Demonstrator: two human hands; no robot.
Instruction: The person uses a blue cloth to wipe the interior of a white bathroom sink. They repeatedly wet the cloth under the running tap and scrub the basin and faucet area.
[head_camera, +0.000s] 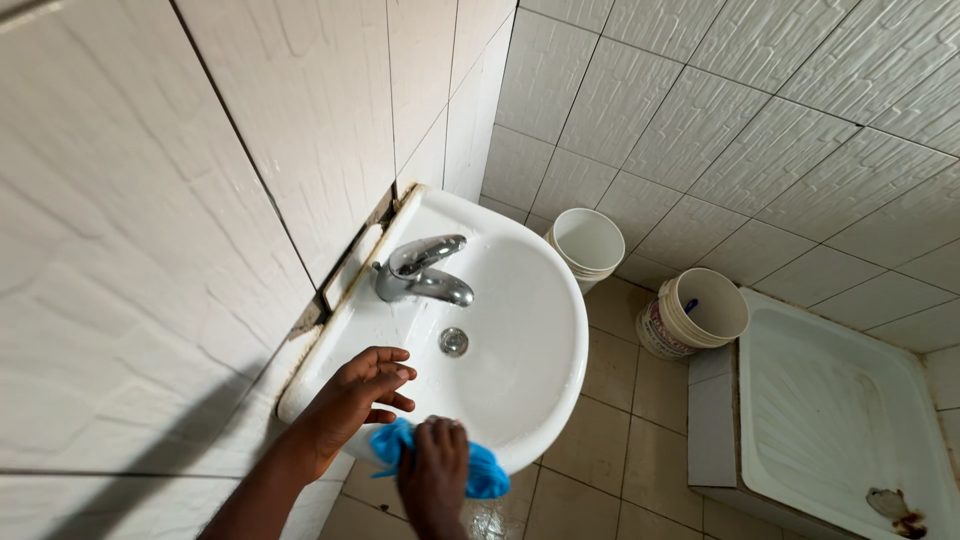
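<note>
While right hand (433, 472) presses blue cloth (480, 470), sink rim (570, 375) borders open floor

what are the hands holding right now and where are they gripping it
The right hand presses a bunched blue cloth from above against the sink's front rim. The left hand holds nothing, resting open on the rim.

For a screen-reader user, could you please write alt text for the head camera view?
A person's right hand presses a blue cloth on the front rim of a white wall-mounted sink, while the left hand rests on the rim beside it. A chrome tap sits above the drain; two buckets and a shower tray stand on the tiled floor.
</note>
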